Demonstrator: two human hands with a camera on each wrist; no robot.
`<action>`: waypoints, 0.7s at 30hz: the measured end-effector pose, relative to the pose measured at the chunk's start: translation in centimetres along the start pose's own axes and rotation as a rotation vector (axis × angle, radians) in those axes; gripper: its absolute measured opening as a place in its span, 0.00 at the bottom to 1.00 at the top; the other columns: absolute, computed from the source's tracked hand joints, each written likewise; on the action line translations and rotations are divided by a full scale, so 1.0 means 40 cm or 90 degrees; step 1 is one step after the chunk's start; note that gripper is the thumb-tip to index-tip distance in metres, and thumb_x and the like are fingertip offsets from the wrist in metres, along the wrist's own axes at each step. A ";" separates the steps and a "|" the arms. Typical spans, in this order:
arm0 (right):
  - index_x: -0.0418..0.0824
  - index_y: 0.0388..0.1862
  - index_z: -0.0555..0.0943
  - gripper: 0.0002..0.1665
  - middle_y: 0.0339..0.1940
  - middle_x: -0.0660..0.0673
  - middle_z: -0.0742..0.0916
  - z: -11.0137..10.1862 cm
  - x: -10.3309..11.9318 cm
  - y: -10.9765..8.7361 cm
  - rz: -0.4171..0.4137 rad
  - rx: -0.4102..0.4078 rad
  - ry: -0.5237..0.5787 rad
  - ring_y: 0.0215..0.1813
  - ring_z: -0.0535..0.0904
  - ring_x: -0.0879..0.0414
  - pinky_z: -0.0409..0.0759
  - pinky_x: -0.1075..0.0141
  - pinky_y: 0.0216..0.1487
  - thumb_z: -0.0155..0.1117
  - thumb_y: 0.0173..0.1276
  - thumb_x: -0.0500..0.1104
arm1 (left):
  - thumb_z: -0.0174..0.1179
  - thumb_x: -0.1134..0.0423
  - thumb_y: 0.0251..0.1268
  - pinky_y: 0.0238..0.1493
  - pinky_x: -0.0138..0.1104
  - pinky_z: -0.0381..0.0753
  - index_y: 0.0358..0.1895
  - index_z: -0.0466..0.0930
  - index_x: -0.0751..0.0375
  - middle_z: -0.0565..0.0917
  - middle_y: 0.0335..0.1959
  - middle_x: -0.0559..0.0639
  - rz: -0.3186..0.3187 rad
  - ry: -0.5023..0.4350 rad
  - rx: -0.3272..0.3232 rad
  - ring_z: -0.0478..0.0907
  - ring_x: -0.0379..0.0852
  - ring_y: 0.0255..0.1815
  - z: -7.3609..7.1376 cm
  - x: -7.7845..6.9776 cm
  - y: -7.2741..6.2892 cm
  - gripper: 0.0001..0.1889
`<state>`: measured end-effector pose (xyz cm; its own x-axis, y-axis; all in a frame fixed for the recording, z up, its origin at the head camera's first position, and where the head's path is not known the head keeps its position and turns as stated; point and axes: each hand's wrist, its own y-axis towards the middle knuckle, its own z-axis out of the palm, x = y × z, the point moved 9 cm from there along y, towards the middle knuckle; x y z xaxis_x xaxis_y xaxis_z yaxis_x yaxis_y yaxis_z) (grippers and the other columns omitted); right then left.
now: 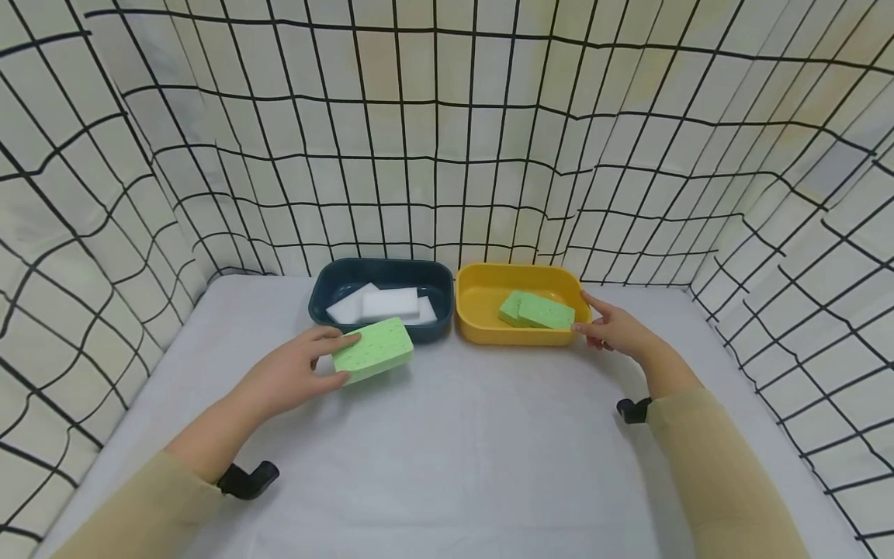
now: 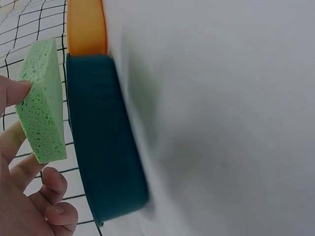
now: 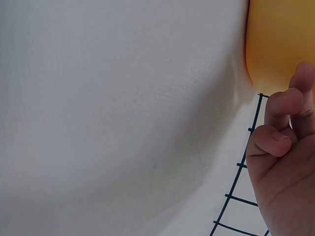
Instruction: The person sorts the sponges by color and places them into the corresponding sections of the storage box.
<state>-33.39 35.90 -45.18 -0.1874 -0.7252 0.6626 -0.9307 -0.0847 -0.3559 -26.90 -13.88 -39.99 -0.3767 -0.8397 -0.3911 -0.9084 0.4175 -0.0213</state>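
Observation:
My left hand [image 1: 293, 373] pinches a light green sponge [image 1: 374, 351] between thumb and fingers, above the cloth just in front of the dark blue tub [image 1: 440, 330]. The left wrist view shows the same sponge [image 2: 42, 103], its porous side facing the camera. White sponges [image 1: 389, 303] lie inside the blue tub. Beside it stands a yellow tub [image 1: 482, 335] with two green sponges [image 1: 547, 312] in its right part. My right hand [image 1: 618, 330] grips the yellow tub's right end at the rim. In the right wrist view, several fingers [image 3: 278, 105] are curled by the tub's wall.
A white cloth [image 1: 447, 450] covers the table. Black wire grid panels [image 1: 433, 155] rise behind the tubs and along both sides, with pale sheeting behind them. The two tubs stand side by side close to the back panel.

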 end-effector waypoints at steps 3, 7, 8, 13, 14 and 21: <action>0.59 0.83 0.41 0.56 0.28 0.40 0.82 0.000 0.004 0.001 0.002 0.001 -0.002 0.32 0.74 0.48 0.73 0.63 0.38 0.65 0.68 0.62 | 0.63 0.45 0.64 0.54 0.54 0.76 0.73 0.68 0.39 0.68 0.70 0.54 0.006 -0.002 0.000 0.72 0.60 0.63 -0.004 -0.021 0.018 0.33; 0.58 0.83 0.42 0.57 0.28 0.40 0.82 -0.001 0.003 0.002 0.005 0.005 0.000 0.32 0.74 0.48 0.73 0.63 0.37 0.65 0.67 0.63 | 0.64 0.46 0.64 0.50 0.51 0.77 0.73 0.69 0.40 0.68 0.70 0.53 0.028 0.007 -0.006 0.75 0.56 0.58 -0.014 -0.058 0.046 0.33; 0.59 0.83 0.42 0.57 0.28 0.41 0.82 -0.003 0.002 0.002 0.008 0.003 0.000 0.32 0.74 0.48 0.73 0.63 0.37 0.65 0.67 0.63 | 0.64 0.46 0.64 0.50 0.50 0.77 0.73 0.69 0.40 0.68 0.70 0.52 0.032 0.011 -0.009 0.75 0.55 0.58 -0.018 -0.068 0.054 0.33; 0.58 0.83 0.42 0.56 0.28 0.41 0.82 -0.006 -0.005 -0.001 0.007 -0.001 -0.004 0.31 0.73 0.48 0.71 0.64 0.35 0.65 0.67 0.63 | 0.63 0.44 0.64 0.52 0.51 0.78 0.73 0.68 0.36 0.69 0.70 0.49 0.045 0.017 -0.019 0.71 0.54 0.64 -0.026 -0.116 0.101 0.33; 0.58 0.83 0.42 0.56 0.27 0.41 0.82 -0.005 -0.004 0.000 0.005 0.000 -0.002 0.31 0.73 0.48 0.71 0.64 0.35 0.65 0.67 0.63 | 0.63 0.43 0.64 0.54 0.52 0.77 0.73 0.67 0.35 0.69 0.70 0.48 0.043 0.016 -0.021 0.70 0.54 0.66 -0.026 -0.123 0.111 0.33; 0.60 0.82 0.43 0.56 0.26 0.44 0.81 -0.004 0.002 0.003 -0.008 -0.007 0.010 0.31 0.73 0.48 0.72 0.64 0.35 0.65 0.66 0.64 | 0.61 0.41 0.65 0.56 0.52 0.76 0.74 0.66 0.33 0.67 0.71 0.47 0.023 0.007 -0.022 0.71 0.52 0.63 -0.015 -0.172 0.198 0.33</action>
<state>-33.55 35.94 -45.06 -0.1807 -0.7135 0.6770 -0.9362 -0.0862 -0.3408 -31.59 -5.00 -36.93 -0.4107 -0.8286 -0.3804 -0.9000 0.4352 0.0239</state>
